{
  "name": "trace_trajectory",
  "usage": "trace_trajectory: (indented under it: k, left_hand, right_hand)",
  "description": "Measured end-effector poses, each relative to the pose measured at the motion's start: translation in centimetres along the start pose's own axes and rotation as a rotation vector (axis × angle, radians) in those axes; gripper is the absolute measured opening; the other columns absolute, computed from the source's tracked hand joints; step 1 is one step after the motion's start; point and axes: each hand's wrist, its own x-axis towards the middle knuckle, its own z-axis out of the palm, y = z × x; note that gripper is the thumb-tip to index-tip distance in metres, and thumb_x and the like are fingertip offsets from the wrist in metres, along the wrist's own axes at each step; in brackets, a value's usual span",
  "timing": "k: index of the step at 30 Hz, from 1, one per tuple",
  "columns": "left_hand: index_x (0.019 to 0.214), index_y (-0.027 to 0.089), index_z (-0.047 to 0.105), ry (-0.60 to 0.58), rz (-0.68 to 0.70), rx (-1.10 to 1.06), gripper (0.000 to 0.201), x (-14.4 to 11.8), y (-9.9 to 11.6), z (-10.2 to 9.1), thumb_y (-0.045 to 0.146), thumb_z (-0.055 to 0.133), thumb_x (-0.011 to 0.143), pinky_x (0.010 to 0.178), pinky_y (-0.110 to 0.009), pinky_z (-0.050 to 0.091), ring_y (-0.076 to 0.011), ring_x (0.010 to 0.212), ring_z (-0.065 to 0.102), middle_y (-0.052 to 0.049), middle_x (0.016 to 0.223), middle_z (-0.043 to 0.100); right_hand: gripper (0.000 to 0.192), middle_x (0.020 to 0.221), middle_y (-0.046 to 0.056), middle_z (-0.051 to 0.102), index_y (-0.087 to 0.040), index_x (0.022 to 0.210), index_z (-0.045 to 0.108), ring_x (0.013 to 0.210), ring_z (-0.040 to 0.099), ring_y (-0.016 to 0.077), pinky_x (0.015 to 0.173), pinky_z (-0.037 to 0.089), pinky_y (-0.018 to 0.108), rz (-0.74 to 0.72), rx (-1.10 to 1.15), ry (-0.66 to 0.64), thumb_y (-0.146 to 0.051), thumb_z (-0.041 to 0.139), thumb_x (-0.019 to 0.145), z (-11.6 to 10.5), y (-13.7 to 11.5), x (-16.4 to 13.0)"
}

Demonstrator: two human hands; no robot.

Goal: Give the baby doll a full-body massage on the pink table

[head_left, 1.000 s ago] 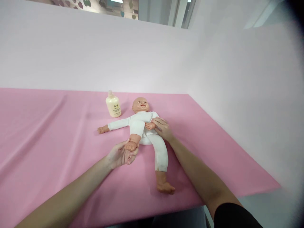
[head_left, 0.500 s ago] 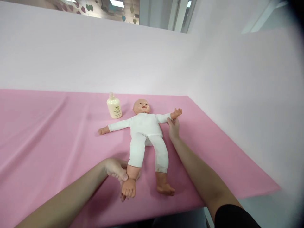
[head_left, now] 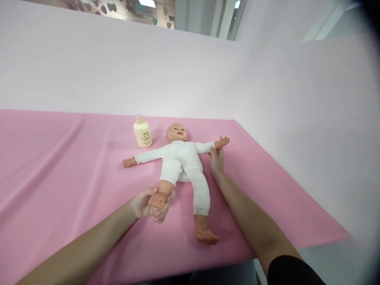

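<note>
- Pink cloth covers the table [head_left: 59, 166]; a doll [head_left: 181, 158] lies face up, head toward the wall, its long axis running away from the person.
- Left hand [head_left: 150, 204] cups the doll's foot [head_left: 157, 199]; that knee is now bent up, where before the leg lay straight.
- Right hand [head_left: 217, 159], fingers loosely closed, holds the outstretched arm as before.
- Cream bottle [head_left: 142, 133] stands beside the head.
</note>
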Motion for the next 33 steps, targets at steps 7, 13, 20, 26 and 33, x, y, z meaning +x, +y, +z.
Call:
trace_trajectory:
  k: [7,13,20,26,33]
  left_hand:
    - [0.079,0.016,0.050,0.204,0.208,-0.093,0.040,0.8,1.1,1.8,0.054,0.042,0.085,0.043,-0.022,0.033,-0.0079,0.034,0.026,0.007,0.043,0.035]
    - [0.078,0.014,0.053,0.356,0.223,-0.148,0.040,1.2,1.3,2.3,0.052,0.043,0.086,0.042,-0.020,0.032,-0.0075,0.036,0.029,0.006,0.044,0.035]
    - [0.076,0.012,0.056,0.542,0.244,-0.185,0.034,1.9,1.9,1.7,0.042,0.044,0.086,0.040,-0.020,0.034,-0.0084,0.037,0.036,0.004,0.046,0.040]
    - [0.076,0.012,0.056,0.541,0.223,-0.172,0.037,2.4,1.7,1.4,0.045,0.042,0.087,0.042,-0.022,0.035,-0.0088,0.038,0.038,0.003,0.048,0.042]
    - [0.080,0.011,0.058,0.158,0.009,0.059,0.047,1.0,0.6,0.1,0.057,0.050,0.077,0.061,-0.032,0.045,-0.0153,0.055,0.052,-0.002,0.058,0.056]
  right_hand:
    - [0.051,0.125,0.008,0.056,-0.023,0.124,0.049,0.109,0.055,0.0228,0.096,0.046,0.041,-0.211,-0.230,-0.187,-0.040,0.061,0.078,1.4,-1.7,-1.7]
    - [0.037,0.119,0.004,0.060,-0.028,0.119,0.054,0.113,0.052,0.0232,0.101,0.040,0.044,-0.476,-0.499,-0.329,-0.038,0.056,0.084,1.3,-2.0,-2.2]
    - [0.038,0.122,0.005,0.058,-0.027,0.124,0.053,0.115,0.051,0.0233,0.102,0.040,0.043,-0.593,-0.614,-0.482,-0.035,0.049,0.088,1.2,-2.0,-1.8]
    - [0.034,0.122,0.005,0.058,-0.026,0.120,0.057,0.117,0.051,0.0236,0.104,0.038,0.043,-0.624,-0.652,-0.542,-0.031,0.047,0.088,1.4,-2.3,-1.9]
    - [0.048,0.126,0.010,0.055,-0.022,0.126,0.049,0.113,0.053,0.0239,0.097,0.044,0.043,-0.310,-0.334,-0.210,-0.040,0.057,0.082,1.2,-1.4,-1.6]
